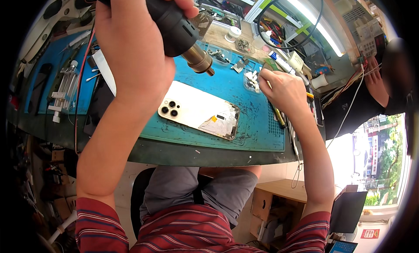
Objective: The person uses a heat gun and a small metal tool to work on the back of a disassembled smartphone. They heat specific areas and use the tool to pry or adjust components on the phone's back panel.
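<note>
My left hand (131,48) is wrapped round a black hot air gun (174,32). Its metal nozzle (200,62) points down and to the right, above the mat. Below it a white smartphone (187,102) lies back up, three camera lenses at its left end. At the right end the back cover is gone, baring a silvery inside with a small yellow tab (214,119). My right hand (283,88) is closed beside a small clear box of white pieces (252,82). Whatever its fingertips may hold is too small to make out.
A blue work mat (257,135) covers the bench. At left stands a metal clamp fixture (65,89) near cotton swabs (92,77). Small parts boxes (219,55) and a white jar (233,34) stand behind. Another person's hand (373,72) shows at far right.
</note>
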Demonstrator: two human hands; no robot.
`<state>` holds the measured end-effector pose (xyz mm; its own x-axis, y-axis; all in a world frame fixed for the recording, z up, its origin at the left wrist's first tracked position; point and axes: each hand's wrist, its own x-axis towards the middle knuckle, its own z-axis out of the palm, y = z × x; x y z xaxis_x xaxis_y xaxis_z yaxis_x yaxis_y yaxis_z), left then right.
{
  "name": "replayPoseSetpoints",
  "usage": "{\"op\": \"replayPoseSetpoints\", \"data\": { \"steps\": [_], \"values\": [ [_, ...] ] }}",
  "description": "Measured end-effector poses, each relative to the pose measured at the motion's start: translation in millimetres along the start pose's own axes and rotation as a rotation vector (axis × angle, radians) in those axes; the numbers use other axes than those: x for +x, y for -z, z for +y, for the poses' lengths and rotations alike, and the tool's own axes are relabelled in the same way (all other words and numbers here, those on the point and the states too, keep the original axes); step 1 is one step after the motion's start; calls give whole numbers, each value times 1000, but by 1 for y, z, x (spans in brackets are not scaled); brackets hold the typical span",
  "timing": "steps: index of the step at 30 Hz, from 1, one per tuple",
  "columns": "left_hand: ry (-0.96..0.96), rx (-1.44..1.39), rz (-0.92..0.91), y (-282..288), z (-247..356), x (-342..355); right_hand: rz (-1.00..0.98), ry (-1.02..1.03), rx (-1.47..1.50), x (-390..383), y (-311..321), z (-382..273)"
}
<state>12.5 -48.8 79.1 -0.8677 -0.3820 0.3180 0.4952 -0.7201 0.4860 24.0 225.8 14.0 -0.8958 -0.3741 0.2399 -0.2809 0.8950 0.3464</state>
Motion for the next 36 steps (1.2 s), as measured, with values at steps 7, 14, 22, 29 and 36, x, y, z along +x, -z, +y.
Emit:
{"op": "replayPoseSetpoints", "data": {
  "steps": [7, 14, 22, 29, 36],
  "values": [
    [-33, 26, -15, 1, -7, 1, -38, -54, -61, 1, 1, -1],
    [24, 6, -6, 0, -3, 0, -60, -125, 24, 3, 9, -11],
    [18, 24, -11, 2, -6, 2, 87, 12, 165, -3, -12, 6],
    [-15, 59, 16, -4, -2, -2, 128, 15, 50, -2, -6, -2],
    [-52, 92, -3, -4, -5, -4, 162, -55, 102, 0, -11, -6]
  ]
}}
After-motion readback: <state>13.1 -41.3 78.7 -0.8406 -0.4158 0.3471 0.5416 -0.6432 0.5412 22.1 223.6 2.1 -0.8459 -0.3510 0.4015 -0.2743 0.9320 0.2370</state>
